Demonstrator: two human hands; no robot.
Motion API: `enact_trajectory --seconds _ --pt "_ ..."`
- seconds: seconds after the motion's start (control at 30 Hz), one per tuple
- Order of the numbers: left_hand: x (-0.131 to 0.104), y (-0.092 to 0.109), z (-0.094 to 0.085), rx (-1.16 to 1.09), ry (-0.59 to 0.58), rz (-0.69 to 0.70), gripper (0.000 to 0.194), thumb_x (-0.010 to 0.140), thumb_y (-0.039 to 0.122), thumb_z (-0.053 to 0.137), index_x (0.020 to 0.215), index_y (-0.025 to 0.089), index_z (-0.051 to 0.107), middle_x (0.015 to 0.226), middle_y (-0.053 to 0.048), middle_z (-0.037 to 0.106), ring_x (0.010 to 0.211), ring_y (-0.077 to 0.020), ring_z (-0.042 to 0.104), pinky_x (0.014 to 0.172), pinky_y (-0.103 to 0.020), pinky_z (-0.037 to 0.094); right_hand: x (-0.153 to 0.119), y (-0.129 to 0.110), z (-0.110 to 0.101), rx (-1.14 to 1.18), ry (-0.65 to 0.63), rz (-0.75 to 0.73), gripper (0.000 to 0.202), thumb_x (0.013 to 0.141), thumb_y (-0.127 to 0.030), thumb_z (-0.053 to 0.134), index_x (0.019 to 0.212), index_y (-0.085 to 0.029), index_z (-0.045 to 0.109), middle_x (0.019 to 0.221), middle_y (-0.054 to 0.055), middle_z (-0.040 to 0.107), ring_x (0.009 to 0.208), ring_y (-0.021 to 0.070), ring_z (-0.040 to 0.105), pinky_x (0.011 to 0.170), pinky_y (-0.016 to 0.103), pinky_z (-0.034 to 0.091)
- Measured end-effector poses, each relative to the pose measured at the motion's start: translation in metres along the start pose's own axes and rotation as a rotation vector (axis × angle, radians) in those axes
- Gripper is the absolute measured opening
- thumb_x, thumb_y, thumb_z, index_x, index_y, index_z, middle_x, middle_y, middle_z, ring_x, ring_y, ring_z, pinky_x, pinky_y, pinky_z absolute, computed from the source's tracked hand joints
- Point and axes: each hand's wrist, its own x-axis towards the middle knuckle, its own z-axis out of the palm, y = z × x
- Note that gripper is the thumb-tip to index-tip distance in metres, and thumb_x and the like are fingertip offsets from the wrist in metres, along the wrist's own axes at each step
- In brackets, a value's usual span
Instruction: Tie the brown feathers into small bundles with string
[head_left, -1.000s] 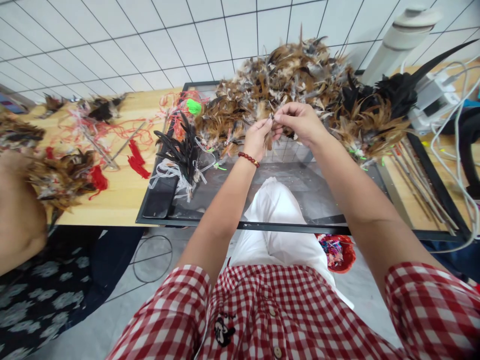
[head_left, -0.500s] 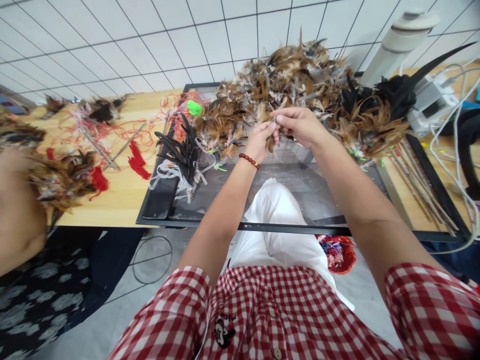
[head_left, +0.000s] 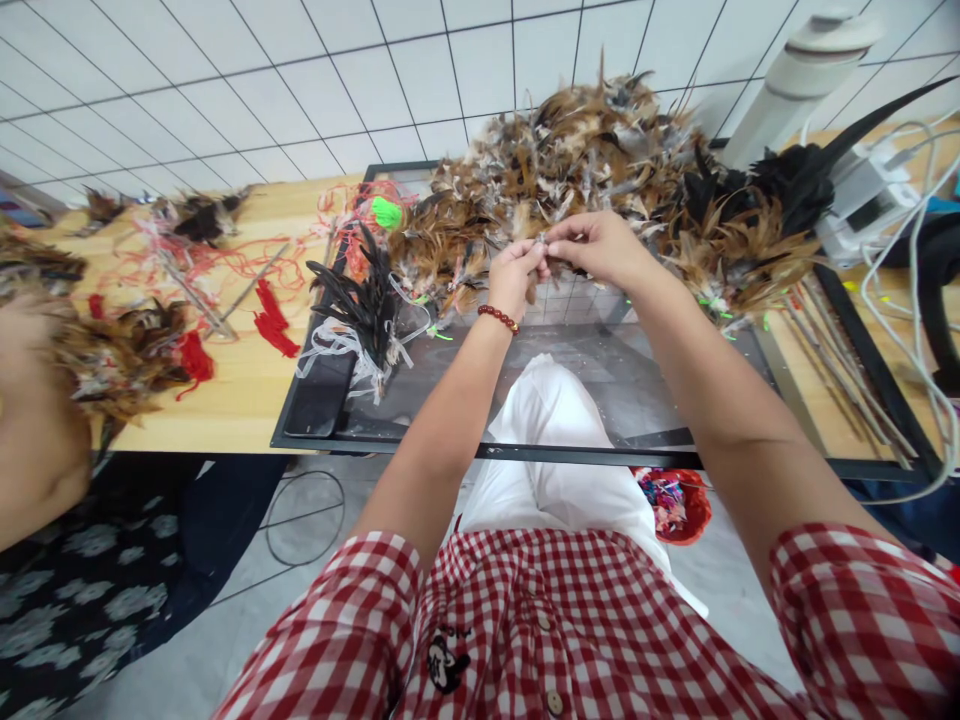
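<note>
My left hand (head_left: 516, 275), with a red bead bracelet on its wrist, is closed in a pinch on a small brown feather (head_left: 531, 293) that shows below the fingers. Fingertip to fingertip with it, my right hand (head_left: 596, 248) is also pinched; what lies between its thumb and finger is too small to make out. Both hands are over the glass tabletop (head_left: 577, 350), at the front of a large heap of brown and grey feathers (head_left: 555, 160). Left of them lies a bunch of black feathers (head_left: 367, 310) tied with white strips.
A phone (head_left: 321, 400) lies at the front left corner, and green yarn (head_left: 387, 212) behind it. At right are thin sticks (head_left: 847, 370), cables, a white device (head_left: 862, 205) and a bottle (head_left: 787, 95). A co-worker's arm (head_left: 34, 400) is at far left, near feathers and red yarn (head_left: 274, 320).
My hands have shifted slightly left, with the right fingertips drawn down and closer to the left ones. Both remain pinched. The co-worker's hand is blurred in both frames.
</note>
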Motion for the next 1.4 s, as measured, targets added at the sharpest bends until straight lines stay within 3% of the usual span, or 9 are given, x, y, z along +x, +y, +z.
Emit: enact_trajectory --seconds 0.2,0.33,0.5,0.6,0.7,0.83,0.97,1.23,1.4 --pt "0.005 0.010 -0.010 -0.155 0.129 -0.010 0.018 0.097 0.026 0.065 0.082 0.018 0.063 0.058 0.006 0.053 0.054 -0.0046 0.055 0.058 -0.016 0.046 -0.008 0.000 -0.008 -0.768 -0.292 -0.210 0.032 0.092 -0.020 0.052 0.102 -0.023 0.083 0.106 0.010 0.076 0.096 0.0253 0.065 0.076 0.035 0.040" --pt "0.006 0.011 -0.010 -0.250 0.173 -0.061 0.017 0.092 0.032 0.073 0.086 0.018 0.065 0.060 0.006 0.052 0.054 -0.0052 0.056 0.057 -0.017 0.047 -0.009 -0.004 -0.002 -0.942 -0.400 -0.230 0.038 0.093 -0.016 0.047 0.105 -0.019 0.083 0.106 0.015 0.076 0.098 0.0287 0.065 0.077 0.037 0.037" --pt "0.004 0.010 -0.008 -0.248 0.156 -0.072 0.016 0.093 0.033 0.073 0.088 0.018 0.066 0.059 0.006 0.053 0.054 -0.0050 0.058 0.060 -0.016 0.050 -0.011 -0.010 0.007 -1.008 -0.398 -0.219 0.040 0.093 -0.016 0.044 0.108 -0.012 0.081 0.108 0.021 0.076 0.100 0.0323 0.067 0.078 0.040 0.040" --pt "0.002 0.010 -0.008 -0.209 0.132 -0.056 0.018 0.093 0.031 0.072 0.085 0.017 0.064 0.058 0.007 0.053 0.053 -0.0040 0.056 0.061 -0.015 0.051 -0.014 -0.010 0.015 -0.956 -0.364 -0.205 0.039 0.092 -0.016 0.046 0.114 -0.006 0.076 0.111 0.025 0.074 0.101 0.0333 0.068 0.080 0.041 0.044" --pt "0.002 0.009 -0.009 -0.168 0.122 -0.044 0.018 0.094 0.029 0.070 0.083 0.017 0.064 0.060 0.006 0.055 0.057 -0.0044 0.060 0.066 -0.016 0.053 -0.012 -0.006 0.021 -0.750 -0.215 -0.119 0.029 0.089 -0.023 0.055 0.104 -0.009 0.076 0.108 0.021 0.075 0.095 0.0311 0.068 0.081 0.041 0.048" --pt "0.005 0.003 -0.007 -0.153 0.113 -0.021 0.016 0.091 0.031 0.074 0.085 0.018 0.067 0.071 0.003 0.066 0.073 -0.0078 0.070 0.076 -0.021 0.057 -0.002 -0.003 0.025 -0.157 0.054 0.012 0.019 0.090 -0.031 0.059 0.079 -0.019 0.068 0.076 0.006 0.070 0.077 0.0200 0.063 0.072 0.033 0.051" --pt "0.006 -0.001 -0.003 -0.173 0.115 -0.011 0.013 0.087 0.027 0.078 0.086 0.016 0.070 0.082 0.001 0.073 0.090 -0.0121 0.074 0.084 -0.024 0.058 0.003 -0.010 0.030 0.296 0.164 0.108 0.023 0.086 -0.037 0.071 0.071 -0.022 0.060 0.063 -0.001 0.061 0.065 0.0141 0.057 0.062 0.027 0.048" --pt "0.004 -0.007 0.000 -0.165 0.078 -0.049 0.011 0.085 0.026 0.079 0.090 0.017 0.075 0.081 0.000 0.074 0.081 -0.0107 0.072 0.077 -0.024 0.061 -0.002 -0.012 0.032 0.330 0.190 0.106 0.023 0.081 -0.033 0.074 0.068 -0.024 0.057 0.063 -0.001 0.059 0.063 0.0164 0.064 0.061 0.030 0.049" --pt "0.004 -0.009 0.001 -0.163 0.090 -0.050 0.008 0.087 0.025 0.078 0.088 0.018 0.075 0.078 0.001 0.073 0.081 -0.0117 0.073 0.076 -0.024 0.061 0.001 -0.005 0.038 0.242 0.279 0.114 0.022 0.080 -0.037 0.073 0.072 -0.024 0.058 0.064 -0.001 0.059 0.069 0.0183 0.066 0.063 0.030 0.050"
